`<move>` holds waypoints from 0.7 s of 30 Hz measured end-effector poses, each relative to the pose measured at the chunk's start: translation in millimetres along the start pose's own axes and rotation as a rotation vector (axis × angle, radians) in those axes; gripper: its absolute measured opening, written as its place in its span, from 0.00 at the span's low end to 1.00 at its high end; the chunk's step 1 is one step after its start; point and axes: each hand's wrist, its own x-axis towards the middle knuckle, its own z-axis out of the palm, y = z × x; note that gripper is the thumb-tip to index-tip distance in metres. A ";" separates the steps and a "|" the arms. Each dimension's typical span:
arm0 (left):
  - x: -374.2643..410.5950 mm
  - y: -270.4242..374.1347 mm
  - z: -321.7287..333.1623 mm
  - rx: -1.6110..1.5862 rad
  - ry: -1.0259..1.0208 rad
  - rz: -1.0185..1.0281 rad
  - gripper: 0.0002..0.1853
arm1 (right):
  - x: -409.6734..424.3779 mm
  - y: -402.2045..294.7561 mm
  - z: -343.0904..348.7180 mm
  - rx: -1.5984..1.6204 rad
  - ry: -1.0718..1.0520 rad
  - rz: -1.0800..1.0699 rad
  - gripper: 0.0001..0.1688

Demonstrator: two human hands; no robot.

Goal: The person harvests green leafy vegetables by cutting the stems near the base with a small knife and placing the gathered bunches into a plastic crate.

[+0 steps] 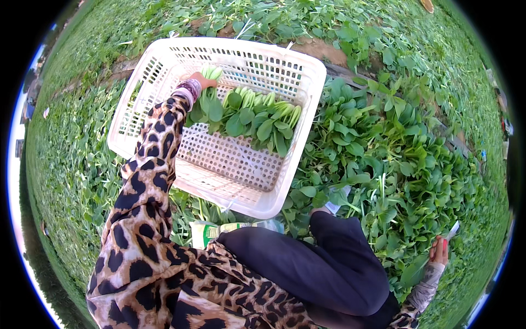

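My left hand (202, 80) grips a bunch of leafy greens (212, 100) with pale stems, low inside a white plastic crate (263, 210). More bunches of greens (263, 119) lie in a row to its right in the crate, pale stems towards the far wall and leaves towards me. At the far right, my right hand (439, 251) is closed around a small knife (453, 231) with a pale blade and what looks like a red handle. It is held low over the growing greens (423, 177).
A green and white plastic bag (209, 232) lies between the crate and my bent leg. Dense leafy plants stand right of the crate. Beyond it run bare soil (320, 49) and a dark strip (343, 75). Cut leaves cover the ground at left (82, 164).
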 end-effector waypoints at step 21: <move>-58.3 118.7 50.6 -0.554 0.658 0.572 0.21 | -29.3 52.5 221.5 -0.381 -0.497 0.010 0.16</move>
